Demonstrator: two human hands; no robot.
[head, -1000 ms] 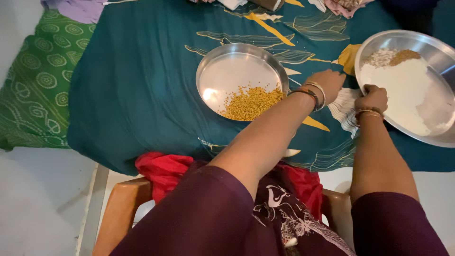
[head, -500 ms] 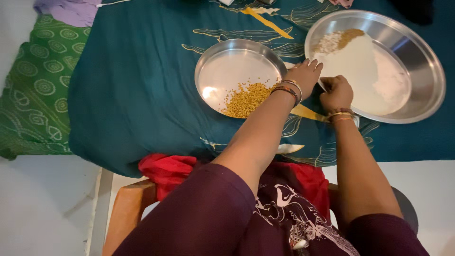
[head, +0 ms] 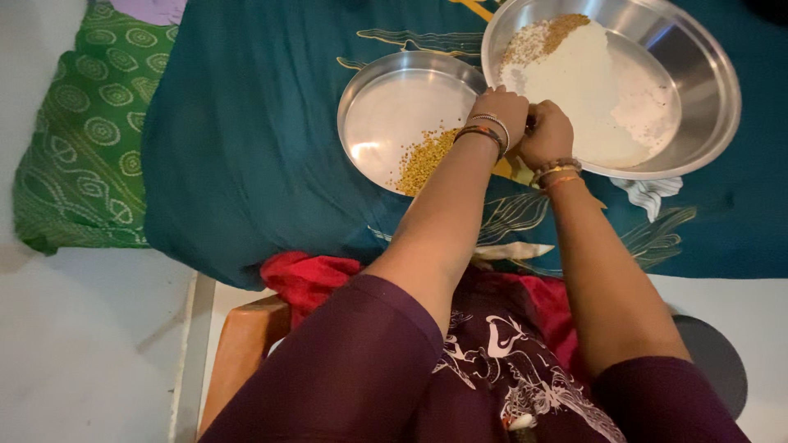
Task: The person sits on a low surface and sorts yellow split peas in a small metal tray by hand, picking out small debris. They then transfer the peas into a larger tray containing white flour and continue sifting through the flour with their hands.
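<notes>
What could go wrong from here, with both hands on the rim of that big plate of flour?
The large steel plate overlaps the smaller plate's rim, so it may sit tilted and let the white flour slide. Left hand and right hand grip one edge only; it could tip. Jolting might scatter the yellow lentils onto the teal cloth.

I see two polished metal plates: large plate (head: 706, 90) glossy, holding matt white powder (head: 587, 78); small plate (head: 386, 115) mirror-bright, with dry yellow grains (head: 423, 157). Both on a soft matt teal cloth (head: 246, 131). Green printed fabric (head: 78, 139) beside it. Smooth wooden chair (head: 238, 361).
</notes>
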